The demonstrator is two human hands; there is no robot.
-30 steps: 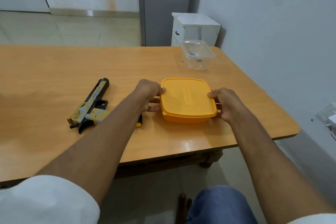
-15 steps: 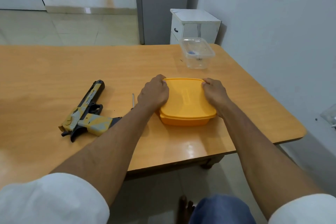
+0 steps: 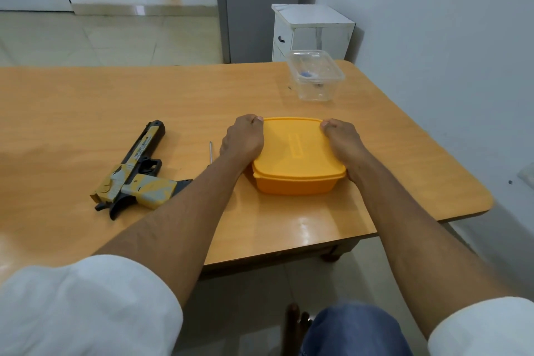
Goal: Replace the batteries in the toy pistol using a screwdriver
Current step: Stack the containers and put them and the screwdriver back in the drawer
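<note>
L fingers: left hand [image 3: 242, 139] curled over far-left corner of orange lunch box [image 3: 297, 156], gripping lid edge; fingertips hidden over the rim.
R fingers: right hand [image 3: 342, 140] curled the same way on far-right corner, gripping lid edge.
Box: smooth matte orange plastic, rounded rectangle, lid on, faint embossed strip on top; sits on table [image 3: 86, 101] betw. both hands.
Screwdriver: thin metal shaft [image 3: 211, 150] shows just left of L hand, rest hidden under forearm; shaft runs near-far.
Toy pistol: toy pistol [image 3: 135, 170] lies flat, well left of box; hard plastic, yellow/grey/black camo w/ worn look. Long axis diagonal, muzzle pts far-right, grip toward R, near forearm.
Clear tub: clear plastic container [image 3: 315, 75] at far-right table corner, small blue item inside.
Table: glossy wood-grain laminate, rounded corners.
Behind: white cabinet [image 3: 312, 29] by wall.
</note>
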